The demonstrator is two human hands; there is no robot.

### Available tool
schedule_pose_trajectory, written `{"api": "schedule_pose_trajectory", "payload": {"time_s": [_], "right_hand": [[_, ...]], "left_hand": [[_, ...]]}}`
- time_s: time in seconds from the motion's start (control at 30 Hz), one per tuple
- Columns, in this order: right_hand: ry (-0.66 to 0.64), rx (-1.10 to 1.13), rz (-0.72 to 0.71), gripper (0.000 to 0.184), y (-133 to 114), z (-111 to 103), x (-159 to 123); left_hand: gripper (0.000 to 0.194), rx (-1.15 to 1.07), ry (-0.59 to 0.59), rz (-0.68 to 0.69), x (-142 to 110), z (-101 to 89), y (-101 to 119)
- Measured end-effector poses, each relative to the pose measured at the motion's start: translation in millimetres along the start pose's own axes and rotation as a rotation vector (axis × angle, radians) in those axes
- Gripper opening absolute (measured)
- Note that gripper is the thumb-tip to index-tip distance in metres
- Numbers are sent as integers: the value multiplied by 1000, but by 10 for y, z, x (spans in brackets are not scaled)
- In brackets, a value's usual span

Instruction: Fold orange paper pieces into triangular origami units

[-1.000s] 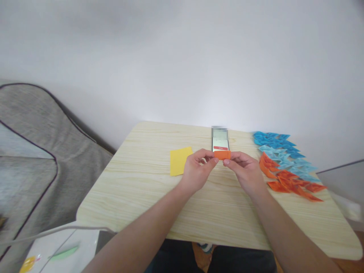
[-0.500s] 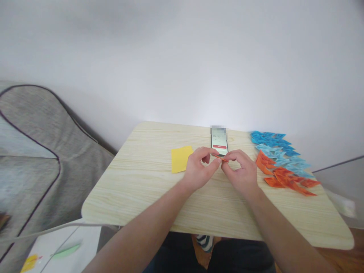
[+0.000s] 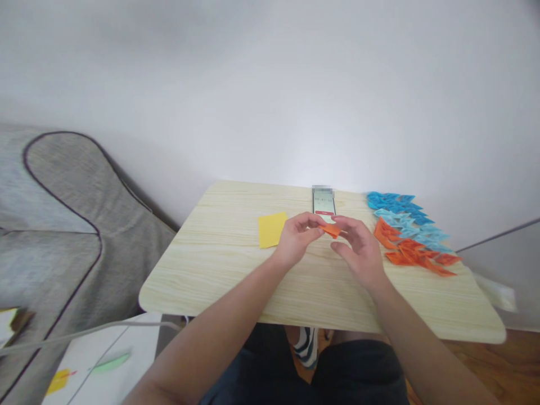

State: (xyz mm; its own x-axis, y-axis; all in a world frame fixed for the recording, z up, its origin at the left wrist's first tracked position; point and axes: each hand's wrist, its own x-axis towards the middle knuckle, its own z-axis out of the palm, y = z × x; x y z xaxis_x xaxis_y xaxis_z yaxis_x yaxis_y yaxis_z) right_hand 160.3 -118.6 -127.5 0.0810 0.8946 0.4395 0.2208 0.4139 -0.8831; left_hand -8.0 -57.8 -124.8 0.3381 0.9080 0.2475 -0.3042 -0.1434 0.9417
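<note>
A small piece of folded orange paper [image 3: 331,230] is pinched between the thumb and fingers of my left hand [image 3: 297,239], just above the table. On its other side, my right hand [image 3: 358,247] has its thumb apart from the fingers. Those fingertips reach to the paper's right end; whether they touch it I cannot tell. Beside my left hand lies a yellow paper square [image 3: 270,230], partly hidden by that hand. A phone [image 3: 324,201] with a lit screen lies just beyond the hands, which hide its lower end.
Folded paper pieces lie in rows at the right of the wooden table [image 3: 211,270]: dark blue ones [image 3: 396,205], light blue ones [image 3: 415,229] and orange ones [image 3: 415,253]. A white wall stands behind. A grey sofa [image 3: 122,242] and a pale cable [image 3: 105,326] are at the left.
My right thumb has come away from the orange paper, while my left hand keeps its pinch. The paper has turned and shows a broader face. The whole view has shifted slightly.
</note>
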Motion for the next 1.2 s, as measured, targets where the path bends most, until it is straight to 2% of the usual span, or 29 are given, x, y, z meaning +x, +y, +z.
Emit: {"api": "schedule_pose_trajectory", "payload": {"time_s": [0.1, 0.27, 0.47, 0.7, 0.8, 0.9, 0.97, 1.07, 1.2], "right_hand": [[-19, 157, 112, 38, 7, -25, -97], [59, 240, 193, 31, -14, -46, -269], [52, 178, 290, 20, -136, -43, -592], [-29, 120, 368, 20, -191, 50, -899], [-89, -53, 261, 18, -151, 54, -941], [-165, -346, -5, 16, -88, 31, -943], [-218, -509, -135, 16, -51, 12, -938], [-280, -637, -182, 14, -21, -9, -930], [-294, -649, -165, 11, -6, -15, -920]], "left_hand": [[16, -46, -33, -19, -32, 44, 73], [18, -79, -49, -50, -181, 119, 158], [18, -37, 3, -106, -589, 150, 99], [21, 201, 94, -112, -1041, 95, 161], [15, 490, 125, -35, -1160, 72, 152], [10, 849, 98, 34, -1256, 45, 102], [9, 1046, 76, 59, -1305, 26, 77], [8, 1176, 35, 58, -1341, -9, 73], [5, 1195, -25, 52, -1321, -72, 85]]}}
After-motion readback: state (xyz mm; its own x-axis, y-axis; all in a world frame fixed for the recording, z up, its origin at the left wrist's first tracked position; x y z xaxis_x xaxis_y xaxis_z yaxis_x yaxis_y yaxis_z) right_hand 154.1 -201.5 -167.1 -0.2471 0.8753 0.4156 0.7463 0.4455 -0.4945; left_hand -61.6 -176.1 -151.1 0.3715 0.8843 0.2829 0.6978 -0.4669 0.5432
